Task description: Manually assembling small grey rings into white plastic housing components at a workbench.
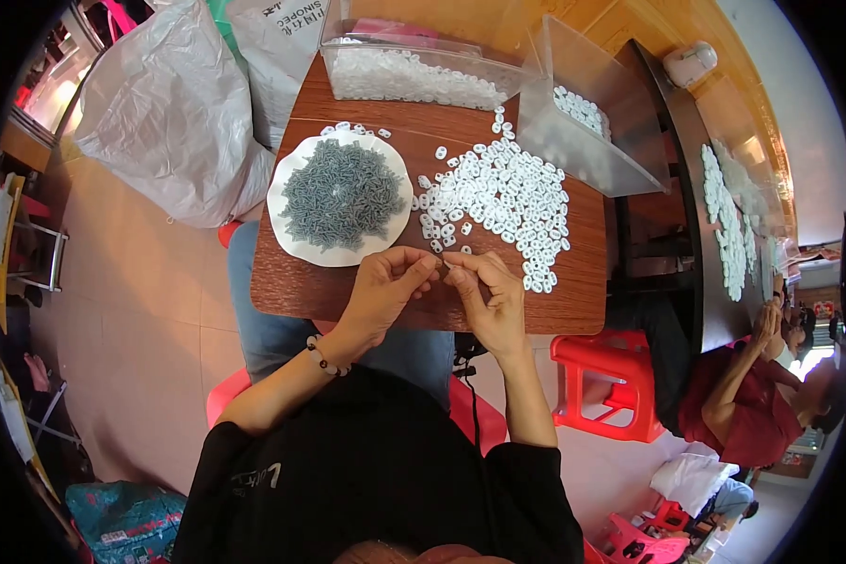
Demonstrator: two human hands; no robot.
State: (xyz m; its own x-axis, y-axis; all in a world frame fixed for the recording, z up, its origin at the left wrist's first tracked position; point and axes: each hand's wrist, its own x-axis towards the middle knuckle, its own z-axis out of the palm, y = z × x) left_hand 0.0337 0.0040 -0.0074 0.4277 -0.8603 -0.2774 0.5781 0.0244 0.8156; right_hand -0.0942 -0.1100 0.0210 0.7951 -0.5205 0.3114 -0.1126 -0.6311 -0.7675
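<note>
In front of my body, over the near part of a brown wooden table (pixel 573 305), both hands meet fingertip to fingertip. My left hand (pixel 385 289) is closed in a pinch, and so is my right hand (pixel 494 305). Whatever small thing is between the fingers is too small to make out. Just beyond the left hand stands a white scalloped plate (pixel 280 214), heaped with small grey rod-like pieces (pixel 343 195). A loose pile of white oval plastic pieces (pixel 512 188), with holes in them, spreads past the right hand.
Two clear plastic bins (pixel 526 70) holding white pieces stand at the table's far side. A large white sack (pixel 164 122) rests on the floor at left. To the right are a red stool (pixel 611 376), a dark table (pixel 714 324) and a seated person in dark red (pixel 747 404).
</note>
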